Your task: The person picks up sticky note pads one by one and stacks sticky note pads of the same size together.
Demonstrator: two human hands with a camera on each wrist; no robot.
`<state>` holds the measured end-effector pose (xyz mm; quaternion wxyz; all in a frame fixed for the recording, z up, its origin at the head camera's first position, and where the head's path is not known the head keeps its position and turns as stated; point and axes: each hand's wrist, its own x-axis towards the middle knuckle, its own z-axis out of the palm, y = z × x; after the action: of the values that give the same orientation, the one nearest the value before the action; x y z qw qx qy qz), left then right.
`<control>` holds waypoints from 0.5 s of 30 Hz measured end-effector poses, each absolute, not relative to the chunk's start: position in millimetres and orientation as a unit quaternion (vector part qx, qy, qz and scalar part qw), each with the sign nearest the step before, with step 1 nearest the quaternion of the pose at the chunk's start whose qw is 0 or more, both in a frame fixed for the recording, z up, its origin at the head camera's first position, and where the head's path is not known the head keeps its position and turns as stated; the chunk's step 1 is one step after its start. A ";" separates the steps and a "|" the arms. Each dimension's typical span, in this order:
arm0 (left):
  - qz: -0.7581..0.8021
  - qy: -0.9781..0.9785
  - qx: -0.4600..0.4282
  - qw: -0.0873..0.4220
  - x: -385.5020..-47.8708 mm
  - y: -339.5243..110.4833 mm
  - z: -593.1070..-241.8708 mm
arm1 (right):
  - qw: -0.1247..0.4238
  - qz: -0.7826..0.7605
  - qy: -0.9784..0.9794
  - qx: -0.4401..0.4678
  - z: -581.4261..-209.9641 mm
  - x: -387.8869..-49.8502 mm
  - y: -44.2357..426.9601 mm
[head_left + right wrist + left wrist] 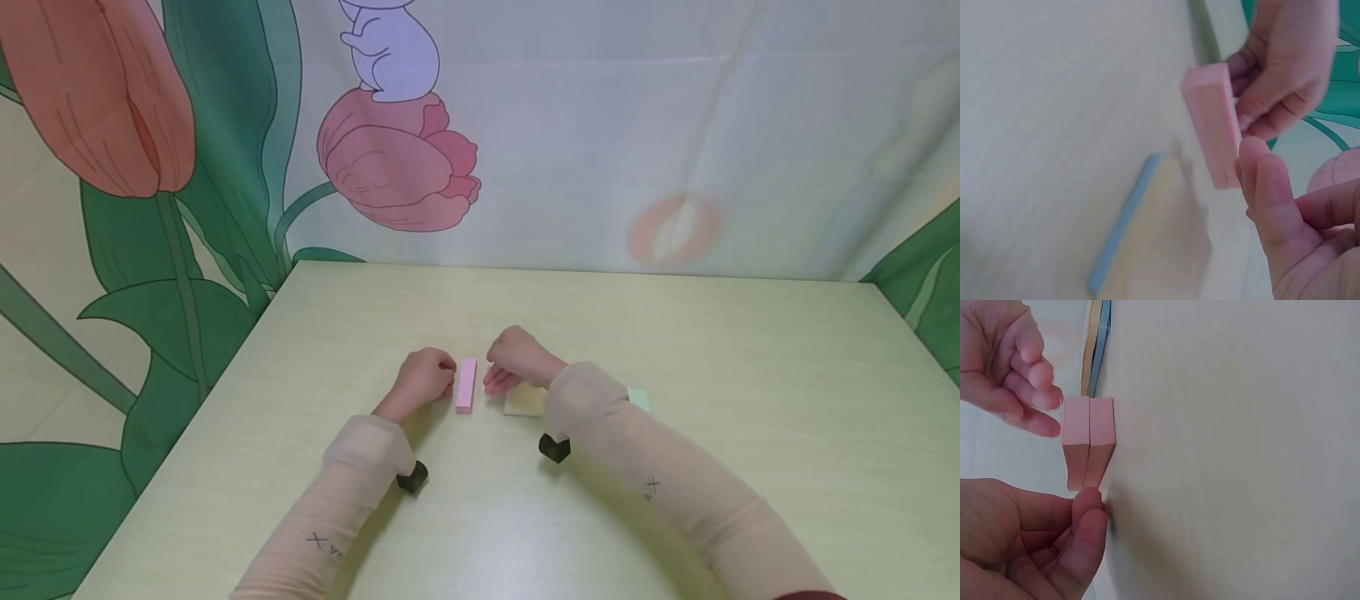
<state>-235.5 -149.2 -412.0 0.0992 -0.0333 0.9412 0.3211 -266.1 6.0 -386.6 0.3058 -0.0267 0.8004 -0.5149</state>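
Note:
Two pink paper pads point(466, 385), narrow and evenly stacked, lie on the table between my hands; the seam between them shows in the left wrist view. On their left is my left hand point(423, 375), fingers curled, with thumb and fingertip together close by the stack point(1089, 422). Whether it touches the pads I cannot tell. To the right of the stack, my right hand point(521, 357) holds nothing, its fingers point(1272, 184) loosely extended toward the pink side. Partly under the right wrist lies a yellow pad point(524, 401) on top of a blue one point(1124, 225).
Beyond the right forearm, a pale green piece point(638, 398) shows only in part. Small black wrist devices point(555, 448) hang beneath both sleeves. Behind the table point(750, 358) hangs a cloth printed with tulips point(397, 162).

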 end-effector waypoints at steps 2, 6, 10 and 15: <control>0.316 0.943 -0.028 0.098 -234.4 -150.5 -411.1 | 0.303 -0.517 0.800 -0.029 -381.7 -265.3 13.0; 0.306 0.947 -0.023 0.094 -231.0 -152.5 -408.4 | 0.302 -0.515 0.801 -0.039 -373.3 -262.4 31.4; 0.303 0.949 -0.027 0.088 -228.1 -153.9 -406.6 | 0.301 -0.514 0.802 -0.050 -370.2 -260.3 52.7; 0.309 0.947 -0.027 0.080 -223.8 -153.7 -403.4 | 0.289 -0.507 0.810 -0.056 -372.0 -260.5 73.7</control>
<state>-223.8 -153.7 -403.4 0.0798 -0.0272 0.9474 0.3088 -260.5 73.7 -372.0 0.2891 -0.0563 0.8097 -0.5075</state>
